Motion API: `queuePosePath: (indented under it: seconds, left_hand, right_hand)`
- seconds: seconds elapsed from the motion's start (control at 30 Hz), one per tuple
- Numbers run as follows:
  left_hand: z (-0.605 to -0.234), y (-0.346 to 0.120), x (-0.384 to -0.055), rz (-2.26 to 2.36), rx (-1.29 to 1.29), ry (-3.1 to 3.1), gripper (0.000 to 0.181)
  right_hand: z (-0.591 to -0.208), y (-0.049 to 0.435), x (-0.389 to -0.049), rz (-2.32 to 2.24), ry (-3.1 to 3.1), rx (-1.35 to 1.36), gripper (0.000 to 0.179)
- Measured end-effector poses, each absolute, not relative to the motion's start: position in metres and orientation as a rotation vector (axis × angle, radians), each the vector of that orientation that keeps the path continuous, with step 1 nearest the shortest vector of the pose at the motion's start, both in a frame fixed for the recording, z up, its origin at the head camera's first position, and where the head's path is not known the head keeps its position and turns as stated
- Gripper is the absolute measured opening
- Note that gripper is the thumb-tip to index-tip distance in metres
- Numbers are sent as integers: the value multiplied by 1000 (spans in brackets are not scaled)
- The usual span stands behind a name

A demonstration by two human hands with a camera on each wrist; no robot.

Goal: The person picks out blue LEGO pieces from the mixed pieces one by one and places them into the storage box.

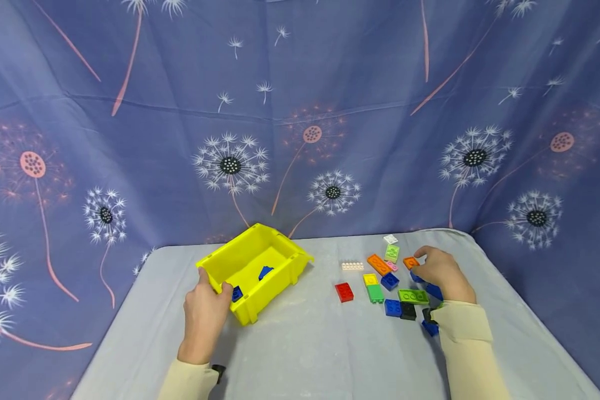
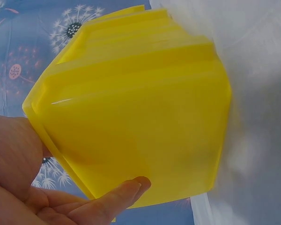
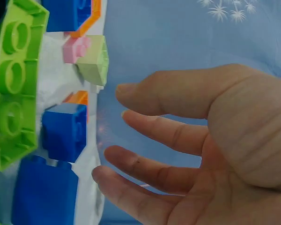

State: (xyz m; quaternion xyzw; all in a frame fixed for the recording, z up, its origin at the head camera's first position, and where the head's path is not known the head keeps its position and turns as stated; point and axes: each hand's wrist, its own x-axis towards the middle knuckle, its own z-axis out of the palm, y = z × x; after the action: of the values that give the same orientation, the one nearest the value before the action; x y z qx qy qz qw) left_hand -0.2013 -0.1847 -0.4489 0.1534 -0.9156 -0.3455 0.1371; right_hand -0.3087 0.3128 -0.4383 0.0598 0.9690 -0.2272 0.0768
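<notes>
My left hand [image 1: 206,311] grips the near-left end of a yellow plastic bin [image 1: 280,286], which stands at an angle on the cloth. In the left wrist view a fingertip [image 2: 139,185] lies against the bin's outer wall [image 2: 140,126]. Inside the bin are a dark blue brick [image 1: 237,294] and another blue piece [image 1: 265,272]. My right hand [image 1: 442,272] hovers over the right side of the brick group, nearest a small orange brick [image 1: 411,262]. Its thumb and fingers are spread apart with nothing between them in the right wrist view, beside blue bricks [image 3: 65,131].
Loose toy bricks lie right of the bin: red [image 1: 344,292], green [image 1: 375,294], lime [image 1: 413,296], black [image 1: 408,311], long orange [image 1: 378,264] and several blue ones. A white brick [image 1: 352,266] lies closer to the bin. Behind the table hangs a blue dandelion-print curtain [image 1: 290,83].
</notes>
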Motion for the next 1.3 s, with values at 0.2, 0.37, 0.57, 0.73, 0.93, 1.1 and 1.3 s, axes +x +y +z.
queuePosePath:
  seconds: [0.2, 0.37, 0.57, 0.73, 0.93, 1.1, 1.3]
  left_hand:
    - [-448, -185, -201, -984, 451, -2645, 84]
    - [-448, -185, -201, -992, 445, -2648, 86]
    - [-449, -185, -201, -990, 433, -2648, 85]
    - [-449, -185, -200, -985, 441, -2650, 85]
    - [-448, -185, -200, -992, 437, -2642, 85]
    - [-449, -185, -200, -1001, 449, -2647, 85]
    - [-451, -185, -201, -998, 450, -2639, 85]
  right_hand:
    - [-446, 313, -312, -670, 2887, 159, 49]
    - [-450, 314, -314, -659, 2870, 165, 40]
    - [-454, 313, -315, -654, 2872, 156, 26]
    - [-458, 311, -316, -667, 2866, 188, 26]
    - [-462, 310, -318, -669, 2837, 236, 35]
    - [-464, 311, -318, -659, 2830, 222, 36]
    - [-465, 312, -318, -673, 2854, 211, 38]
